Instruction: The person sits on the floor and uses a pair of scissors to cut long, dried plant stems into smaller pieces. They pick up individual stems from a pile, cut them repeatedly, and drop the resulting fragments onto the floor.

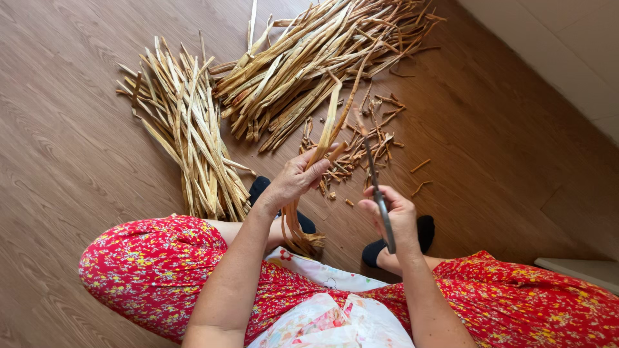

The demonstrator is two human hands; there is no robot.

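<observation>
Head view. Person seated over a wood floor, red flowered dress. Left hand pinches a small bunch of dried strips between thumb and curled fingers; the bunch runs up past the fingertips toward the piles and down below the palm to a frayed end near the knee. Right hand is wrapped tight round the handle of a long narrow knife, blade pointing up and away, its tip close beside the strips but, as far as I can tell, not touching them.

Judgement on the step: trimming or splitting the held strips. To do it well, keep the pinch firm just below the spot to be cut, hold the strips taut, and drive the blade away from the left fingers.

Surroundings: pale pile to the left, darker pile ahead, short offcuts scattered beneath the blade
</observation>
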